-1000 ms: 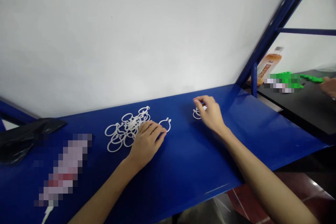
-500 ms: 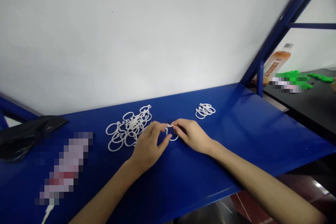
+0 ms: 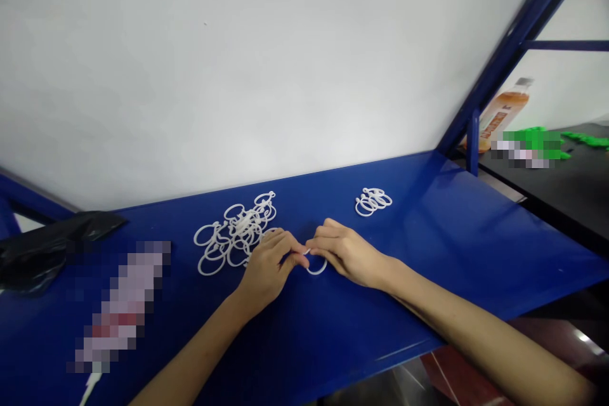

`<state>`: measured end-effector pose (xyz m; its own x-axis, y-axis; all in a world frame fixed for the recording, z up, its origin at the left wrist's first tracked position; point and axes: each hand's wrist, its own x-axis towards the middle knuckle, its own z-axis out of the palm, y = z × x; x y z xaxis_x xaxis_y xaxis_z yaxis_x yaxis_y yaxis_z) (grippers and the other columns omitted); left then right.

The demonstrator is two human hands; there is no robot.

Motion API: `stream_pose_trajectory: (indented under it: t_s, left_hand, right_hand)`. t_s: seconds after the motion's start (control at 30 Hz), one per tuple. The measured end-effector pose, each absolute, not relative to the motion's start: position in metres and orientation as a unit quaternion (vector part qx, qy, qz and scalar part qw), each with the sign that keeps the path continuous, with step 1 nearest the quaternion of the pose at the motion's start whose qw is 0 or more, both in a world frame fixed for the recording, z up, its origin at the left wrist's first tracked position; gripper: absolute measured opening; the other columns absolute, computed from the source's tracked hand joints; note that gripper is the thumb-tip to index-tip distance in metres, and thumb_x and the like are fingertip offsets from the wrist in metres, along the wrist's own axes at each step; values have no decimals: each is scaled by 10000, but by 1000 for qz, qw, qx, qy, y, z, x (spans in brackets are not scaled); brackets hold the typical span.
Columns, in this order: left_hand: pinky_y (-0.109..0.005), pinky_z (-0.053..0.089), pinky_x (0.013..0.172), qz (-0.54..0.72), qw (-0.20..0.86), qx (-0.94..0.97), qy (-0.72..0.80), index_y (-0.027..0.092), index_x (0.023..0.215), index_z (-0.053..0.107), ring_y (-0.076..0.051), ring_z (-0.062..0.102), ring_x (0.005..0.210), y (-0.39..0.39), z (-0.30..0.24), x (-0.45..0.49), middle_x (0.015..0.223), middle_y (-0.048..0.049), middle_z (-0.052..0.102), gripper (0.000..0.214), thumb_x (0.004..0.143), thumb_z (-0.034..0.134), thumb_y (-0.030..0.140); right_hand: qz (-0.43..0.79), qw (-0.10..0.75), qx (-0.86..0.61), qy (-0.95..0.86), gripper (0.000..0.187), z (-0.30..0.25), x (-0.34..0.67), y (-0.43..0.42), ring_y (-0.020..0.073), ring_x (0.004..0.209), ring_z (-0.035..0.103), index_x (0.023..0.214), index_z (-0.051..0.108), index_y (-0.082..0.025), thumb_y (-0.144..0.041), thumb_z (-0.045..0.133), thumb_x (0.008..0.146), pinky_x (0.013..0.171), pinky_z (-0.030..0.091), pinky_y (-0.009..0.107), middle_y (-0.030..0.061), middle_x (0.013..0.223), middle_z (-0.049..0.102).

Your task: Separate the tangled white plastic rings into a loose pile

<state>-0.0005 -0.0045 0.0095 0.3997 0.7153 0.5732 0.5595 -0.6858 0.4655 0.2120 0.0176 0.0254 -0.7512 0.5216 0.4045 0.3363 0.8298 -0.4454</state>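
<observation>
White plastic, thin and round, the small ring [image 3: 316,264] lies low over the glossy blue metal shelf [image 3: 428,254], held between both hands near the middle of the shelf. I cannot tell if its lower curve touches the surface. The left hand [image 3: 269,266] pinches the ring's left end between thumb and forefinger, the other fingers curled close together. The right hand [image 3: 349,252] pinches the ring from the right side, its fingers [image 3: 328,241] bent and lying side by side above it. The two sets of fingertips almost meet over the ring.

Just beside the left hand, on its left, lies a loose pile of white plastic rings [image 3: 233,235], tangled and overlapping, and the knuckles of that hand are touching or nearly touching the pile. Farther right, well apart from the hands and nearer to the white wall [image 3: 238,63], sits a small neat stack of white rings [image 3: 373,202]. At the left end of the shelf lies a crumpled black plastic bag [image 3: 47,247]. Behind the blue frame post [image 3: 514,44] on the right stands an orange drink bottle [image 3: 499,115], beside a black table [image 3: 561,190].
</observation>
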Motion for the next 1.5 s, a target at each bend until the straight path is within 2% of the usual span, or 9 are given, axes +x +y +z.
stream_pose_trajectory:
  t_s: [0.27,0.4,0.63,0.77,0.93,1.07,1.17,1.3,1.5]
  left_hand:
    - [-312,462,705,420,54,833,358,213,824,640,-150,560,711,-3,14,-1,710,10,655,235,1001,495,264]
    - [-315,457,721,407,57,849,332,223,847,652,-154,564,730,-2,13,-4,725,12,671,221,1000,495,247]
    - [-329,431,762,377,93,862,326,225,736,621,-154,555,741,-6,10,-5,712,22,673,298,999,482,210]
    - [-315,450,756,367,101,850,363,220,747,623,-147,569,731,-2,10,-2,731,24,673,272,991,505,234]
    - [-300,470,750,384,72,827,404,206,801,599,-151,580,761,1,9,0,764,23,667,174,965,571,259]
    - [-307,492,786,388,49,827,403,210,897,599,-162,597,817,1,6,-1,830,11,672,90,966,569,259]
    - [-308,515,819,400,40,816,416,212,1001,581,-167,625,885,2,3,-2,912,-5,672,50,968,560,243]
    - [-318,528,848,413,29,804,428,220,1053,552,-169,636,922,1,1,-2,957,-10,667,88,965,554,216]
    - [-377,495,939,373,6,809,454,215,1103,556,-199,617,1014,2,6,-5,1039,-29,684,138,967,536,223]
  right_hand:
    - [187,299,-263,-898,311,29,208,16,182,793,531,1107,666,-164,-259,375,1052,806,443,348,69,884,656]
    - [194,284,-242,-907,306,32,208,15,172,755,518,1063,678,-172,-233,378,1050,821,422,360,55,862,662]
    - [160,251,-203,-933,284,30,211,13,181,772,466,1024,695,-165,-171,411,1028,807,403,343,50,829,670]
    - [139,250,-240,-928,286,24,209,16,181,749,456,1004,698,-153,-200,417,1032,778,413,340,55,803,649]
    - [151,261,-300,-905,273,21,209,22,189,814,525,1102,680,-186,-287,436,1035,802,461,343,69,903,680]
    - [156,279,-309,-896,262,22,210,22,203,954,576,1190,631,-185,-297,459,1028,876,485,358,89,1046,677]
    - [170,310,-304,-885,198,24,210,18,200,977,588,1151,606,-188,-276,495,1013,874,496,346,88,1068,671]
    - [183,319,-322,-872,78,25,208,16,179,839,592,1019,590,-194,-214,527,979,748,493,299,50,921,669]
    - [133,353,-464,-801,67,22,223,37,156,717,591,845,571,-198,-192,569,912,681,466,283,22,828,640]
